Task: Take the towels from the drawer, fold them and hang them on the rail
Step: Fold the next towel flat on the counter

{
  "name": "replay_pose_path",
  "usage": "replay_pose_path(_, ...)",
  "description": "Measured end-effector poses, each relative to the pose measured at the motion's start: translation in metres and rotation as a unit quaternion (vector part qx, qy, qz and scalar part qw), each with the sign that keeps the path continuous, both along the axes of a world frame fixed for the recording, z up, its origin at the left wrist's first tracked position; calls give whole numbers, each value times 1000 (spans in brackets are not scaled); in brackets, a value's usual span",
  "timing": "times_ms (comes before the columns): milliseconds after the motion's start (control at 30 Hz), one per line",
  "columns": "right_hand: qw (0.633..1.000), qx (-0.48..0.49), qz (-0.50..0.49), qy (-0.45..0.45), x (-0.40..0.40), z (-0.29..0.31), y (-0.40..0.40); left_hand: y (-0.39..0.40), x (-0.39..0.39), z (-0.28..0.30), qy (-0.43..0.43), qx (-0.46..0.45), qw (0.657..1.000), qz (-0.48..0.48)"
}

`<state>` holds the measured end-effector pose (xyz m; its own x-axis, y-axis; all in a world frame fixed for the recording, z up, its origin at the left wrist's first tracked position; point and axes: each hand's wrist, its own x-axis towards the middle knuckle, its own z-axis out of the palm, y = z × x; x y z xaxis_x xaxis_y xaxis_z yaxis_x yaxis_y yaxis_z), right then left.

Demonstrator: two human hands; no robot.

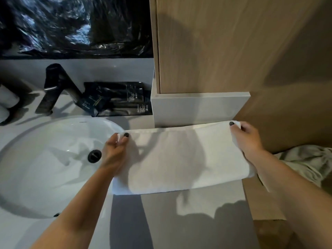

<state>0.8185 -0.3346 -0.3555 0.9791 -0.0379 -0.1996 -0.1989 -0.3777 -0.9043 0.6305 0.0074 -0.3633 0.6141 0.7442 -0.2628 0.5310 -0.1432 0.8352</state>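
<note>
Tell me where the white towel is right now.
In the head view, the white towel lies folded on the counter right of the sink, its far corners pinched by both hands.

Support surface: pale grey vanity countertop (pixel 129 221), white oval sink (pixel 45 168) set into its left part (black drain plug (pixel 94 156) in the basin). Black faucet (pixel 53 88) stands behind the sink. Dark sachets (pixel 118 99) lie at the back by the wall, just right of the faucet. White folded towel (pixel 179 159) lies on the counter's right part, left end overlapping the sink rim.
</note>
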Motion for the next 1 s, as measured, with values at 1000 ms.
replay_pose_path(1000,983,174,24,-44,-41,99,-46,-21,-37,113,-234,-249,940,-11)
